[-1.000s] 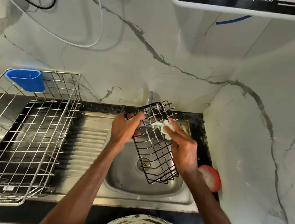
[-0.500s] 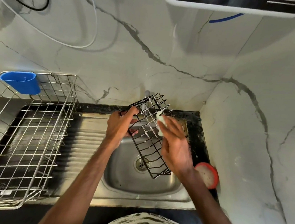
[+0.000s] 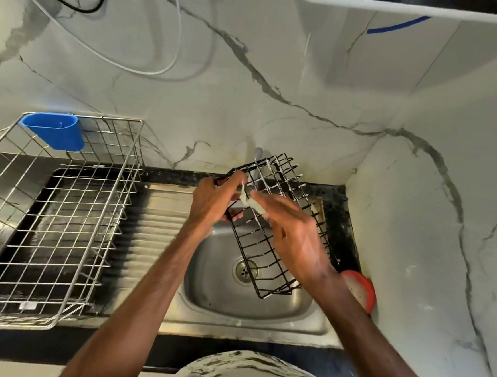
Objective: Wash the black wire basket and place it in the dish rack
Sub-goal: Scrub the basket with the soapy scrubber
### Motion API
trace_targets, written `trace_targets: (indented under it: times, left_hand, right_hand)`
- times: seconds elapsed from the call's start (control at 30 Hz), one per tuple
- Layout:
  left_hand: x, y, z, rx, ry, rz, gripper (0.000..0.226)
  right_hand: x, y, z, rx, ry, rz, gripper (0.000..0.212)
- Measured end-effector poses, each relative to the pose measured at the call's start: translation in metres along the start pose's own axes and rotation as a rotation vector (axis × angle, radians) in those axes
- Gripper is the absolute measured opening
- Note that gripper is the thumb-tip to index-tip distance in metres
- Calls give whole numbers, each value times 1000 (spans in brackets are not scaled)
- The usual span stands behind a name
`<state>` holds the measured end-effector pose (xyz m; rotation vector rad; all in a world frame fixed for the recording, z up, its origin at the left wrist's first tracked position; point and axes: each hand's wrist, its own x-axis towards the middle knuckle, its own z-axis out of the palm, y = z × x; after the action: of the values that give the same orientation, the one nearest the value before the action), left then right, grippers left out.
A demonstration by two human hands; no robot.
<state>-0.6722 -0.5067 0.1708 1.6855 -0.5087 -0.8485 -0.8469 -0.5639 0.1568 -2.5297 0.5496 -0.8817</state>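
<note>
The black wire basket (image 3: 269, 249) hangs tilted over the steel sink (image 3: 217, 302), with white suds on its upper wires. My left hand (image 3: 215, 203) grips its upper left rim. My right hand (image 3: 296, 239) lies across the basket's middle and pinches a pale soapy scrubber (image 3: 250, 202) against the wires near the left hand. The silver dish rack (image 3: 59, 233) stands on the drainboard at the left, apart from the basket.
A blue plastic cup (image 3: 54, 130) hangs on the rack's back left corner. A red round dish with soap (image 3: 358, 289) sits on the black counter right of the sink. The tap (image 3: 258, 156) rises behind the basket. Marble walls close in at the back and right.
My right hand has slid the scrubber up and left along the basket, toward my left hand. The basket stays held over the sink, raised slightly toward the tap.
</note>
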Motion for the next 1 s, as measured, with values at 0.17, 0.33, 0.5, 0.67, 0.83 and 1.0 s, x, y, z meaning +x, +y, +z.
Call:
trace_targets:
  times: [0.17, 0.33, 0.5, 0.67, 0.83, 1.0]
  left_hand:
    - [7, 12, -16, -4, 48, 11, 16]
    - [9, 15, -23, -36, 47, 2, 14]
    - [1, 11, -10, -25, -8, 5, 12]
    - [-2, 17, -13, -6, -19, 27, 14]
    - [1, 23, -26, -38, 22, -20, 11]
    - [5, 25, -34, -58, 75, -32, 15]
  right_hand:
    - [-50, 2, -8, -37, -75, -48, 80]
    - [-78, -4, -18, -22, -50, -64, 73]
    - [-27, -12, -8, -25, -19, -78, 69]
    - [-10, -17, -2, -11, -37, -117, 70]
    - [-61, -21, -10, 32, -37, -93, 63]
    - [-94, -20, -18, 64, -24, -43, 62]
